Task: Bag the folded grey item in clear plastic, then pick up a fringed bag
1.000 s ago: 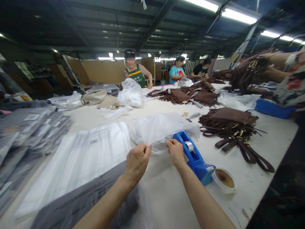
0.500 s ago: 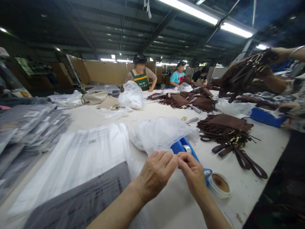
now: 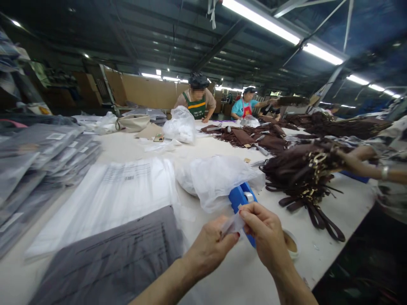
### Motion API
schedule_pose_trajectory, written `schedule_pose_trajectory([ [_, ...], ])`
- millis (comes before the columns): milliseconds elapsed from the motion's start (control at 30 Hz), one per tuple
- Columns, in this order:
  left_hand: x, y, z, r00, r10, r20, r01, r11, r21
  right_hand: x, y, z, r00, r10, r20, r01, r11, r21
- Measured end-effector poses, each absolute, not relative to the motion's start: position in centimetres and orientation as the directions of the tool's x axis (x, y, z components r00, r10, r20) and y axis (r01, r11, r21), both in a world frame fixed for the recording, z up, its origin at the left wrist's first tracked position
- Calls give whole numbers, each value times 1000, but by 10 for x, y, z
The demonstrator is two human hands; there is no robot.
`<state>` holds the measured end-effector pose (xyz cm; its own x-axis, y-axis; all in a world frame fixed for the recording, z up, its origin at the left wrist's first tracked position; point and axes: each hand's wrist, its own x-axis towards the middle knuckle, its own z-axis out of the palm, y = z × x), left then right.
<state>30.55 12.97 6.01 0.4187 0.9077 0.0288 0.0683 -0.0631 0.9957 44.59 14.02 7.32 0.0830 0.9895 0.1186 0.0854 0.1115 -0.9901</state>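
Observation:
A small translucent plastic piece (image 3: 232, 225) spans my two hands above the white table. My left hand (image 3: 211, 243) is closed on its left end. The fingertips of my right hand (image 3: 262, 226) pinch its upper right end. Just behind my right hand is a blue tape dispenser (image 3: 237, 196), partly covered by a heap of clear plastic bags (image 3: 216, 176). A round tub (image 3: 290, 243) with brown contents is partly hidden behind my right wrist. Left of my hands lies a dark grey item in a printed plastic bag (image 3: 121, 254).
White printed bags (image 3: 127, 186) lie at left, beside stacked grey bagged items (image 3: 54, 148). At right, a co-worker's hand (image 3: 359, 159) holds brown fringed goods (image 3: 295, 169) over the table (image 3: 343, 203). Two people (image 3: 197, 106) (image 3: 246, 106) stand across it.
My hands have moved slightly apart, showing the plastic piece between them. The co-worker's brown bundle has come down onto the pile at right. The view has shifted a little.

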Motion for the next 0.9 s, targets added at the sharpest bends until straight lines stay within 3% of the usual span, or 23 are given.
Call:
schedule_pose_trajectory([
  [100, 293, 121, 63, 482, 867, -127, -139, 218, 966, 441, 139, 75, 62, 994, 90, 46, 88, -995],
  [167, 284, 115, 64, 486, 853, -188, -185, 311, 932, 436, 138, 76, 23, 998, 62, 1, 62, -998],
  [467, 259, 102, 66, 214, 957, -198, -456, 277, 846, 403, 134, 78, -48, 999, 16, -316, 0, -949],
  [567, 254, 99, 65, 74, 981, -181, -421, 195, 886, 386, 117, 71, -250, 965, -80, -423, -183, -887],
  [667, 249, 96, 61, -49, 994, -99, -229, 85, 970, 365, 98, 62, -389, 915, -112, -489, -308, -816],
  [767, 243, 91, 57, -132, 991, -32, -52, 26, 998, 347, 91, 53, -263, 958, -118, -508, -241, -827],
  [900, 229, 77, 55, 37, 976, -216, -240, 218, 946, 340, 98, 47, -178, 961, -210, -501, -272, -821],
])
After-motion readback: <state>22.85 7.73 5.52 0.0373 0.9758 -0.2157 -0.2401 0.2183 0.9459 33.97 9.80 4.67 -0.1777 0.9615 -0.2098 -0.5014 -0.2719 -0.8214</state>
